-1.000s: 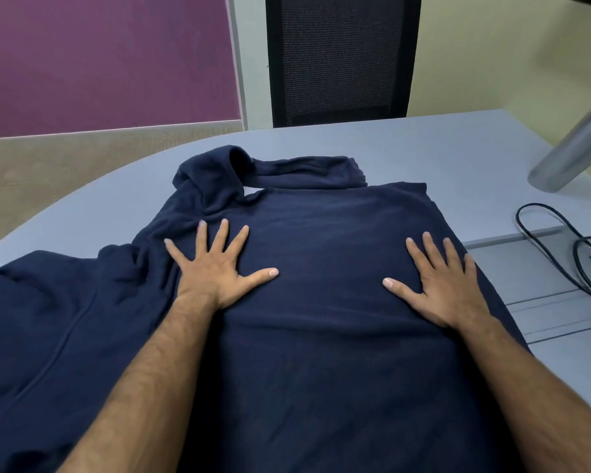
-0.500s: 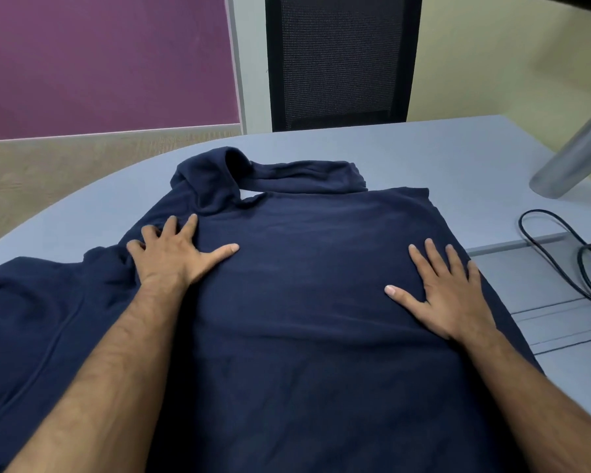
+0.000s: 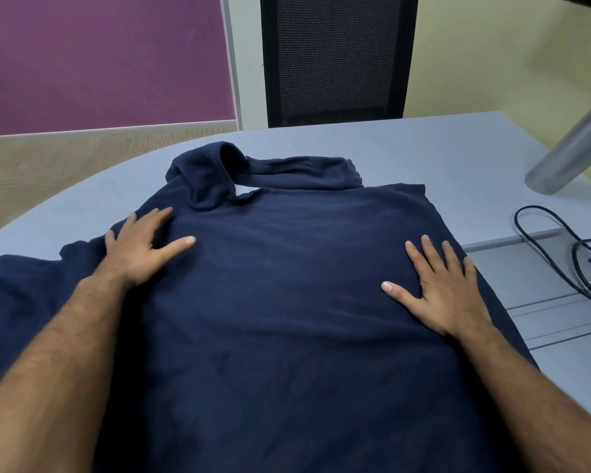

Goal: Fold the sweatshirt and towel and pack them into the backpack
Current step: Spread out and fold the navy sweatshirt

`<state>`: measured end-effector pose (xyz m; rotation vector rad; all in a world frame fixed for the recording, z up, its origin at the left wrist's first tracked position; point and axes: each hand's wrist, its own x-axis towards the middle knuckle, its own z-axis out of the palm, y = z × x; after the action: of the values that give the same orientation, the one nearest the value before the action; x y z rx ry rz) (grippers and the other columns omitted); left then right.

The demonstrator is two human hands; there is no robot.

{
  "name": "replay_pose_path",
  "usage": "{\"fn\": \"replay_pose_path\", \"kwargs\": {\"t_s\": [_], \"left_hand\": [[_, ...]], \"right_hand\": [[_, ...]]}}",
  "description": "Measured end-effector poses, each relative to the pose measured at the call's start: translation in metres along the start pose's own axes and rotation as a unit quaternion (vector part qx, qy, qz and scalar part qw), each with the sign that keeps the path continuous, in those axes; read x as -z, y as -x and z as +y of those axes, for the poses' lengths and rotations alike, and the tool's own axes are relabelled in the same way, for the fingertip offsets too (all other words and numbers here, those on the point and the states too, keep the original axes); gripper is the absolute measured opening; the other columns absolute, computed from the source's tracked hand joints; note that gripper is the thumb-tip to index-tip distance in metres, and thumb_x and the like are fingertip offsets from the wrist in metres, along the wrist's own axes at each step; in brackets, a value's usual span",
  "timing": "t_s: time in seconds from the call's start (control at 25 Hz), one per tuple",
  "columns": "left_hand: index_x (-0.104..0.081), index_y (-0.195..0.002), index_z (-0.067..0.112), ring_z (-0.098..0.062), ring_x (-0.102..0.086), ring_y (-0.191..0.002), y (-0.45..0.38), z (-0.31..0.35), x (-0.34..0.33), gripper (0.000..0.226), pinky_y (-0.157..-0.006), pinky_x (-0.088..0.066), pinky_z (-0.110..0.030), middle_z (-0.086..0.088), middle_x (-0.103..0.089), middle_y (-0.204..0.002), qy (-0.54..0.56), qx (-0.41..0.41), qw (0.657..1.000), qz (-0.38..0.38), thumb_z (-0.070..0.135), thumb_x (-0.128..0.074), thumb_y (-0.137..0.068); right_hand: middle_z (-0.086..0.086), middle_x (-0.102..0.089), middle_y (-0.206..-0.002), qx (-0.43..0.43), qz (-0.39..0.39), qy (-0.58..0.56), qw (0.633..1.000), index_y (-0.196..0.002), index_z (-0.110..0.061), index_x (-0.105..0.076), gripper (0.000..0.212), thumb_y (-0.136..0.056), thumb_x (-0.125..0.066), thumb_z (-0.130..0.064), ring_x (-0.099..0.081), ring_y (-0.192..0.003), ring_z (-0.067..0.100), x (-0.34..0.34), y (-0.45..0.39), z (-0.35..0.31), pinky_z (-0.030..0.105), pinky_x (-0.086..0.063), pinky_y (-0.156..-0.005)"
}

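Left hand slid outward to sweatshirt shoulder; right hand unmoved, both fingers flat.

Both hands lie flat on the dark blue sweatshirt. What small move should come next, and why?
Probably the left hand should fold the sleeve on its side inward, since the sweatshirt body looks smooth and that sleeve spreads outward while the right hand presses flat.

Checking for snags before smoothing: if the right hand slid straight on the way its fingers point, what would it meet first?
Only more sweatshirt ahead of the right hand, then probably its far edge and bare desk.
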<state>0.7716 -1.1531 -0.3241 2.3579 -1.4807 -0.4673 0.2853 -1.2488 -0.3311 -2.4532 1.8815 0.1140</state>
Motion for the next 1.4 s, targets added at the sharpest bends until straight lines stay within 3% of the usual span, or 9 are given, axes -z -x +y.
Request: {"fn": "replay_pose_path", "kwargs": {"t_s": [0.2,0.44,0.56,0.68,0.84,0.96,1.12,1.24,1.4], "left_hand": [[-0.026,-0.156,0.04,-0.018,-0.002,-0.154,0.017,-0.027,0.005,0.114,-0.123,0.0,-0.05,0.003,-0.009,-0.168,-0.09,-0.071,0.993,-0.02,0.103,-0.019,-0.06],[0.011,-0.155,0.046,-0.022,0.019,-0.152,0.012,-0.009,0.006,0.111,-0.119,0.008,-0.059,0.002,0.018,-0.167,-0.246,0.031,0.966,-0.068,0.103,0.003,-0.06],[-0.002,-0.158,0.038,-0.033,0.014,-0.152,0.018,0.011,0.003,0.1,-0.115,0.007,-0.064,-0.004,0.011,-0.168,-0.323,0.054,0.945,0.005,0.094,-0.003,-0.075],[-0.038,-0.148,0.027,-0.037,-0.021,-0.143,0.04,0.042,-0.009,0.07,-0.112,-0.019,-0.06,-0.01,-0.018,-0.163,-0.29,0.008,0.953,0.092,0.07,-0.037,-0.093],[-0.068,-0.11,0.025,-0.033,-0.049,-0.107,0.092,0.062,-0.04,0.054,-0.09,-0.037,-0.048,-0.007,-0.057,-0.12,-0.225,-0.061,0.964,0.128,0.069,-0.046,-0.088],[-0.069,-0.113,0.027,-0.029,-0.055,-0.107,0.127,0.061,-0.045,0.072,-0.091,-0.038,-0.047,-0.001,-0.063,-0.114,-0.194,-0.103,0.971,0.098,0.079,-0.027,-0.085],[-0.049,-0.147,0.03,-0.026,-0.033,-0.145,0.17,0.038,-0.041,0.094,-0.117,-0.017,-0.055,0.001,-0.042,-0.156,-0.197,-0.143,0.97,0.025,0.09,-0.016,-0.082],[-0.043,-0.151,0.031,-0.029,-0.031,-0.147,0.197,0.023,-0.035,0.096,-0.116,-0.014,-0.055,-0.004,-0.034,-0.161,-0.2,-0.163,0.966,0.009,0.092,-0.021,-0.081],[-0.039,-0.152,0.036,-0.025,-0.031,-0.148,0.226,0.006,-0.033,0.095,-0.117,-0.012,-0.056,0.003,-0.033,-0.161,-0.18,-0.157,0.971,0.001,0.095,-0.03,-0.077]], "right_hand": [[-0.006,0.006,-0.166,0.0,-0.004,-0.002,1.0,-0.156,-0.037,0.0,0.102,-0.072,-0.003,-0.095,0.008,-0.152,0.024,0.0,0.0,0.0,0.054,0.0,-0.121],[-0.006,0.01,-0.166,-0.002,-0.021,0.002,1.0,-0.156,-0.037,0.002,0.104,-0.071,-0.002,-0.096,0.011,-0.152,0.025,0.0,0.0,0.0,0.055,0.002,-0.121],[-0.005,0.012,-0.165,-0.001,-0.035,0.006,0.999,-0.156,-0.037,0.005,0.103,-0.072,-0.002,-0.096,0.012,-0.151,0.025,0.003,-0.001,0.001,0.055,0.003,-0.121],[-0.004,0.014,-0.165,-0.005,-0.058,0.012,0.998,-0.156,-0.036,0.007,0.1,-0.074,0.0,-0.093,0.013,-0.151,0.027,0.004,-0.002,-0.001,0.058,0.002,-0.12],[0.007,-0.002,-0.166,-0.014,-0.037,0.079,0.996,-0.157,-0.028,-0.008,0.089,-0.086,-0.004,-0.083,-0.005,-0.15,0.035,0.016,0.002,-0.007,0.062,-0.011,-0.113],[0.02,-0.052,-0.127,0.07,0.1,0.145,0.982,-0.122,-0.01,-0.055,0.058,-0.096,-0.03,-0.055,-0.051,-0.106,0.04,0.022,0.022,-0.025,0.052,-0.044,-0.081],[0.011,-0.064,-0.079,0.071,0.15,-0.022,0.986,-0.078,-0.011,-0.057,0.051,-0.09,-0.04,-0.057,-0.061,-0.074,0.037,0.021,0.076,-0.048,0.046,-0.052,-0.063],[0.01,-0.061,-0.134,0.054,0.078,-0.008,0.995,-0.123,-0.015,-0.064,0.076,-0.085,-0.036,-0.075,-0.051,-0.128,0.034,0.0,0.118,-0.049,0.057,-0.031,-0.106],[0.003,0.004,-0.166,0.002,-0.018,0.002,1.0,-0.157,-0.035,-0.002,0.099,-0.076,-0.009,-0.092,0.007,-0.152,0.031,-0.007,0.142,-0.041,0.061,0.007,-0.116]]}}
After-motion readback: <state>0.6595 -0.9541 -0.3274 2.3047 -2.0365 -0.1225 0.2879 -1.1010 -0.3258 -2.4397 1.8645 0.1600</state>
